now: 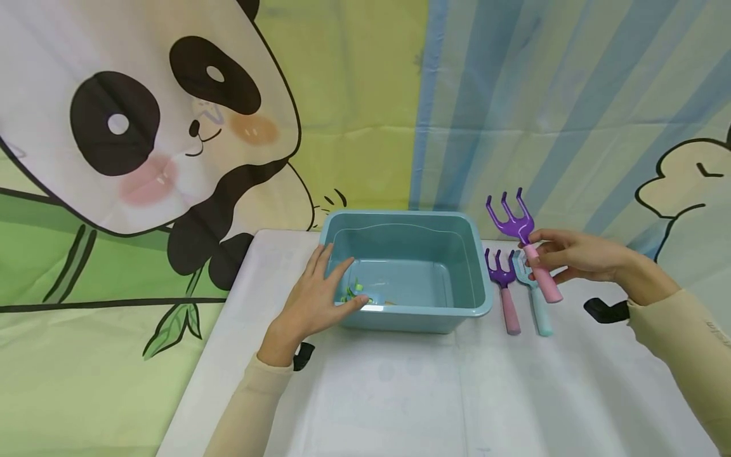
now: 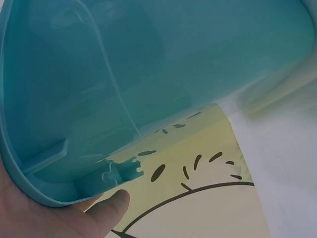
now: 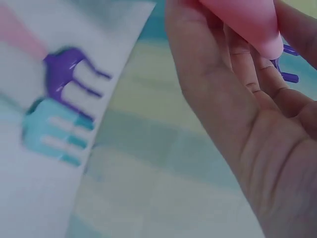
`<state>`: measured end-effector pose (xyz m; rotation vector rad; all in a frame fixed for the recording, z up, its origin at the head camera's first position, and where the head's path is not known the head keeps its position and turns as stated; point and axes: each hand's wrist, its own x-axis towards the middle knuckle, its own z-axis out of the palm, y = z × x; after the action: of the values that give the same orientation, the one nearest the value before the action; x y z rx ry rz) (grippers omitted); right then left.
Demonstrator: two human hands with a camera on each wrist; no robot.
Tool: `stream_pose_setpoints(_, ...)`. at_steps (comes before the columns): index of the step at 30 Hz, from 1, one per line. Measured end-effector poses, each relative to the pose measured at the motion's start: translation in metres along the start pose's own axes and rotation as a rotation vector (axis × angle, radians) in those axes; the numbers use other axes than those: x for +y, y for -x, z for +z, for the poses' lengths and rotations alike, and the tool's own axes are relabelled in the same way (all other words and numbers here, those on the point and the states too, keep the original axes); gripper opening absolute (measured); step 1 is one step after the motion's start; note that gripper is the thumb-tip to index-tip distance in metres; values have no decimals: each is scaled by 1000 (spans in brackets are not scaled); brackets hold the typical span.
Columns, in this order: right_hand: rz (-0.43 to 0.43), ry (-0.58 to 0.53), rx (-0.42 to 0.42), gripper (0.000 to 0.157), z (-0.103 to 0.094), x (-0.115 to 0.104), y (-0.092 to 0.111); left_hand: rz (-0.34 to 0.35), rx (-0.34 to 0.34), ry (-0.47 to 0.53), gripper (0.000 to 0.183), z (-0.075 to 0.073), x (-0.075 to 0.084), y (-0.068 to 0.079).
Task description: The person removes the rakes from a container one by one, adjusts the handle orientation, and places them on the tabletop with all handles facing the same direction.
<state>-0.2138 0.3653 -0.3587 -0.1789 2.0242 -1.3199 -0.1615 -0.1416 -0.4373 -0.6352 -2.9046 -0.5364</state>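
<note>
My right hand (image 1: 588, 254) holds a small hand rake (image 1: 516, 227) by its pink handle, its purple tines pointing up and away, lifted above the table. On the table beneath it lie a second purple and pink hand rake (image 1: 510, 311) and a teal fork-like garden tool (image 1: 540, 311), side by side. A blue-green plastic tub (image 1: 400, 311) stands left of them. At the tub's left front corner is my left hand (image 1: 308, 298), fingers spread across the rim and thumb above the front edge. Inside the tub sits a small green and white item (image 1: 356, 289), partly hidden by that rim.
A white-covered table (image 1: 388, 393) carries everything. Behind it hangs a printed cloth (image 1: 365, 108) with a panda, reaching down to the table's back and left edges.
</note>
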Motion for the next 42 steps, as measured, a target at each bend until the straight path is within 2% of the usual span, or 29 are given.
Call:
stream_pose_setpoints(7,33,-76,42,51,-22,46,14,-11,-6,5,89,-1,0,3)
stream_pose_setpoints(14,91,-184,85,48,-38,95,19,-13,-7,4,89,-1,0,4)
stream_pose_setpoints(21,195,-249,156,67,-44,139,18,-12,-3,13,89,0,-1,4)
stream_pose_setpoints(24,246,-270,182,69,-45,154,17,-8,3,15,89,1,-1,3)
stream_pose_setpoints(32,334,-315,201,72,-46,181,14,-10,-6,10,89,1,-1,3)
stream_pose_setpoints(42,352,-299,205,68,-45,191,5,-12,-13,16,88,0,0,2)
